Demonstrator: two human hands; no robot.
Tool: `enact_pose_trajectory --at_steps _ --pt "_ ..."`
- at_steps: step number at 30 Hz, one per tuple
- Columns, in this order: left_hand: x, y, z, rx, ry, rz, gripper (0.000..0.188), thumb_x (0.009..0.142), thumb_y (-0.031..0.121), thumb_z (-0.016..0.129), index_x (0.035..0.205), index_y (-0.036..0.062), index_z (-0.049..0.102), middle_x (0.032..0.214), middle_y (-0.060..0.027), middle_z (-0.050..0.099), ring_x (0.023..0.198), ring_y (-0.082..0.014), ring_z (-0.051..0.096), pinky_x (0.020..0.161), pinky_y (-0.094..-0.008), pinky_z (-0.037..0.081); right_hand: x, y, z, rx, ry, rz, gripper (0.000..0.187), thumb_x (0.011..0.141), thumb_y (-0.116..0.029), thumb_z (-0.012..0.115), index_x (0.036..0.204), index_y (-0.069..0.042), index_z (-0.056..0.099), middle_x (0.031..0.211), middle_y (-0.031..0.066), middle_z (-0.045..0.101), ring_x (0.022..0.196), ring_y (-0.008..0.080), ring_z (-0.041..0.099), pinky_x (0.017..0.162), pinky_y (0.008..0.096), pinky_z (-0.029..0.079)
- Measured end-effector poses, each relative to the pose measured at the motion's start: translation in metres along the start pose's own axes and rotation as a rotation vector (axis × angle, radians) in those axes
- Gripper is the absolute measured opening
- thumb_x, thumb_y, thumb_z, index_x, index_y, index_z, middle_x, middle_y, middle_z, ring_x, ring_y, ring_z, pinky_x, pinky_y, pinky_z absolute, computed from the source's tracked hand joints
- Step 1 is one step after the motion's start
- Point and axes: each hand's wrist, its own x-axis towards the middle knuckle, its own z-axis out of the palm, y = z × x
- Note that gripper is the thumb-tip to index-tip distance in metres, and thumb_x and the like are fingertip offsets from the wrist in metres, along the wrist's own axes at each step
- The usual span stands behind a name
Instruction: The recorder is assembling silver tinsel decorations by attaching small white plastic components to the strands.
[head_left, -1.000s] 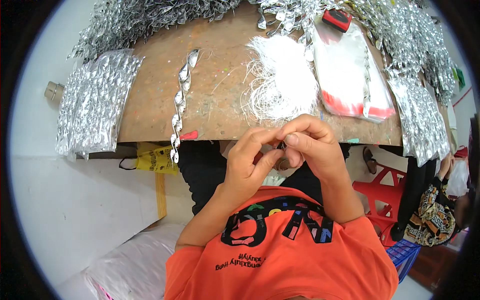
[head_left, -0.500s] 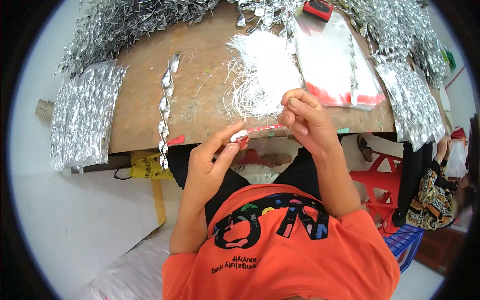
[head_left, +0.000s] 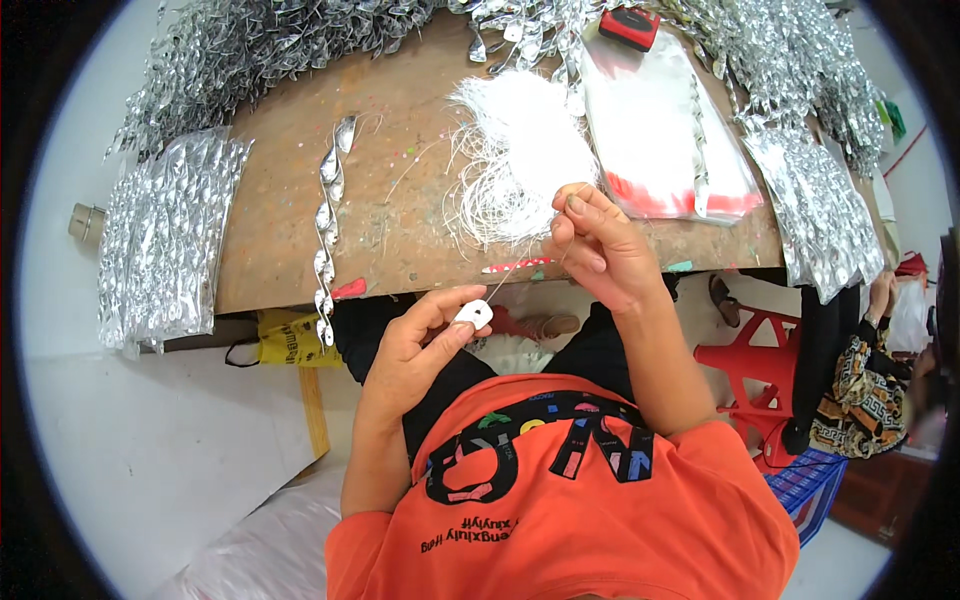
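Note:
Between the thumb and fingers of my left hand is a small white piece with a dark hole in it. My right hand, a little higher and to the right, pinches a thin white string that slants down to the white piece. Whether the string passes through the hole is too small to tell. Just beyond my hands lies a loose bundle of white string on the brown table. A twisted silver strip lies left of it, its lower end over the table edge.
Bagged silver spirals lie at the left, with more at the right. Clear bags with red edges sit under a red and black box. Silver strips line the back. A red stool and another person's arm are right.
My left hand has lowered a little, and the piece in it now shows a white face instead of red and white. My right hand has shifted slightly left; the string between the hands is more visible.

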Motion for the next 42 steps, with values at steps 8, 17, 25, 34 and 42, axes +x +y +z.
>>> enact_pose_trajectory --at_steps 8,17,25,34,42 --pt "0.000 -0.001 -0.002 0.008 -0.017 -0.021 0.033 0.087 0.009 0.054 0.119 0.0009 0.050 0.095 -0.0052 0.060 0.088 -0.0120 0.059 0.074 -0.0227 0.043 0.001 -0.001 -0.003 -0.009 -0.010 -0.057 0.013 0.090 -0.016 0.051 0.096 -0.006 0.055 0.074 0.0019 0.063 0.040 0.0012 0.029 0.047 0.0166 0.028" --pt "0.014 0.008 0.001 -0.299 -0.292 -0.060 0.037 0.088 0.012 0.053 0.122 0.0017 0.041 0.099 -0.0131 0.060 0.089 -0.0183 0.060 0.078 -0.0275 0.046 -0.014 -0.003 0.033 -0.315 -0.003 0.008 0.011 0.087 -0.015 0.055 0.089 -0.004 0.057 0.069 0.0057 0.061 0.043 0.0005 0.038 0.037 0.0130 0.023" --pt "0.027 0.029 0.032 -0.228 0.031 0.054 0.023 0.088 0.010 0.055 0.110 0.0022 0.054 0.087 -0.0051 0.060 0.070 -0.0069 0.055 0.060 -0.0189 0.042 -0.020 -0.007 0.030 -0.362 -0.044 0.030 0.011 0.086 -0.013 0.055 0.090 -0.003 0.058 0.068 0.0067 0.061 0.044 0.0016 0.040 0.037 0.0141 0.024" --pt "0.026 0.022 0.037 0.055 0.235 0.131 0.009 0.084 0.005 0.060 0.090 0.0005 0.064 0.073 -0.0005 0.059 0.058 -0.0037 0.050 0.051 -0.0179 0.042 -0.018 -0.009 0.025 -0.372 -0.031 -0.003 0.011 0.086 -0.011 0.056 0.092 -0.003 0.059 0.068 0.0065 0.061 0.045 0.0021 0.041 0.039 0.0136 0.026" --pt "0.026 0.026 0.042 0.009 0.332 0.100 0.005 0.083 0.002 0.058 0.083 -0.0021 0.061 0.067 0.0012 0.056 0.057 -0.0020 0.049 0.050 -0.0177 0.041 -0.024 -0.019 0.033 -1.258 0.244 -0.597 0.019 0.080 -0.004 0.060 0.099 -0.003 0.061 0.075 0.0044 0.062 0.061 0.0081 0.052 0.054 0.0210 0.040"
